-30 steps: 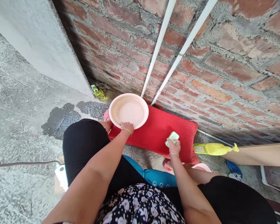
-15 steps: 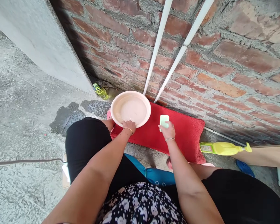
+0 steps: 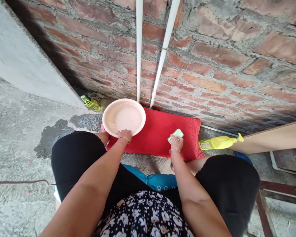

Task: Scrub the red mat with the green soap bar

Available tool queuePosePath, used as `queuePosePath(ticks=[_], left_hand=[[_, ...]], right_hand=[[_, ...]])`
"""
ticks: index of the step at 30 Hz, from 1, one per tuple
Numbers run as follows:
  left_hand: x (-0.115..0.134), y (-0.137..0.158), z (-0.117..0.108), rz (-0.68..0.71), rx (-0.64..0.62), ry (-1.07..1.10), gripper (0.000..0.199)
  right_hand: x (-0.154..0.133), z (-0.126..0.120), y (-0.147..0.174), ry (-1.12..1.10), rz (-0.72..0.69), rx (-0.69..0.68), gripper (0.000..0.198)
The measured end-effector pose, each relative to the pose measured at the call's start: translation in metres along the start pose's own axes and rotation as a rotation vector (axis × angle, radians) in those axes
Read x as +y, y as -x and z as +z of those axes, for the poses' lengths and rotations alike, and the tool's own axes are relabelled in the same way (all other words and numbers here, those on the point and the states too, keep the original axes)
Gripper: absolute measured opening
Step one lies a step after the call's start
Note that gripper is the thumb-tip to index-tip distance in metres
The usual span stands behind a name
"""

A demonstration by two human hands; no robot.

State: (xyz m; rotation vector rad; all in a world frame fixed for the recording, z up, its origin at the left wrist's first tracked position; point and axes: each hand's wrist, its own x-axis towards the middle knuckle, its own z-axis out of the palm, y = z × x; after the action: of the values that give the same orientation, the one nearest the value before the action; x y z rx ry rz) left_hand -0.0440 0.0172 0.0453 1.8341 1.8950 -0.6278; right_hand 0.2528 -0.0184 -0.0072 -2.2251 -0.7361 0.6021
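Observation:
A pale pink basin [image 3: 124, 117] with water in it stands on the left end of a red mat [image 3: 160, 131]. My left hand [image 3: 124, 135] is closed over the basin's near rim, its fingertips reaching inside. Over the right part of the mat, my right hand [image 3: 177, 143] grips a pale green scrubbing brush [image 3: 178, 133], held at a tilt. Whether the brush touches the mat, I cannot tell. The underside of the brush is mostly hidden.
A yellow pump bottle [image 3: 219, 143] lies by the mat's right end. Left of the basin is a yellow-green bottle [image 3: 90, 103]. Behind the mat rises a brick wall [image 3: 187, 65] with two white pipes [image 3: 160, 62]. A wet patch [image 3: 51, 133] darkens the concrete.
The view has swung to the right. My right hand has moved toward the mat's right end and turned the brush to a slant. My left hand stays on the basin's rim.

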Motion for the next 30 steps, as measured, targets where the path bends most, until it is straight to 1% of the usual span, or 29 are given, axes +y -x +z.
queuePosePath(ticks=[3, 5, 7, 9, 11, 13, 15, 17, 21, 22, 23, 24, 25, 26, 28, 30], left_hand=[[-0.001, -0.001, 0.0, 0.006, 0.002, -0.01, 0.041], [-0.001, -0.002, -0.001, 0.012, -0.007, -0.022, 0.041], [-0.002, -0.002, -0.002, 0.024, -0.014, -0.036, 0.042], [-0.003, -0.002, -0.002, 0.036, -0.012, -0.045, 0.043], [-0.004, -0.003, -0.002, 0.042, -0.005, -0.044, 0.043], [-0.006, -0.006, -0.001, 0.044, -0.003, -0.041, 0.044], [-0.008, -0.009, 0.0, 0.047, -0.007, -0.043, 0.045], [-0.009, -0.013, 0.002, 0.055, -0.009, -0.044, 0.045], [-0.007, -0.018, 0.004, 0.061, 0.035, -0.035, 0.044], [-0.006, -0.018, 0.004, 0.058, 0.043, -0.036, 0.045], [-0.006, -0.018, 0.004, 0.054, 0.042, -0.039, 0.046], [-0.005, -0.018, 0.003, 0.05, 0.037, -0.043, 0.047], [-0.004, -0.017, 0.002, 0.046, 0.029, -0.048, 0.046], [-0.004, -0.017, 0.002, 0.042, 0.022, -0.052, 0.045], [-0.004, -0.016, 0.0, 0.033, 0.017, -0.059, 0.043], [-0.002, -0.015, -0.001, 0.017, 0.018, -0.061, 0.043]], right_hand=[[-0.022, 0.012, 0.037, 0.25, -0.202, -0.196, 0.045], [-0.037, 0.016, 0.061, 0.414, -0.39, -0.348, 0.045], [-0.05, 0.017, 0.08, 0.531, -0.581, -0.462, 0.045], [-0.059, 0.017, 0.091, 0.61, -0.742, -0.52, 0.043], [-0.065, 0.015, 0.091, 0.658, -0.827, -0.521, 0.042], [-0.066, 0.01, 0.082, 0.677, -0.812, -0.484, 0.042], [-0.062, 0.003, 0.065, 0.661, -0.702, -0.423, 0.045], [-0.054, -0.008, 0.045, 0.596, -0.502, -0.345, 0.049], [-0.036, -0.026, 0.011, 0.313, 0.047, -0.185, 0.055], [-0.034, -0.028, 0.006, 0.252, 0.143, -0.168, 0.055], [-0.033, -0.029, 0.003, 0.208, 0.2, -0.167, 0.055], [-0.035, -0.028, 0.002, 0.183, 0.22, -0.182, 0.054], [-0.038, -0.026, 0.004, 0.178, 0.204, -0.21, 0.054], [-0.043, -0.024, 0.009, 0.187, 0.158, -0.247, 0.055], [-0.057, -0.017, 0.023, 0.237, 0.0, -0.345, 0.057], [-0.071, -0.012, 0.044, 0.32, -0.232, -0.451, 0.058]])
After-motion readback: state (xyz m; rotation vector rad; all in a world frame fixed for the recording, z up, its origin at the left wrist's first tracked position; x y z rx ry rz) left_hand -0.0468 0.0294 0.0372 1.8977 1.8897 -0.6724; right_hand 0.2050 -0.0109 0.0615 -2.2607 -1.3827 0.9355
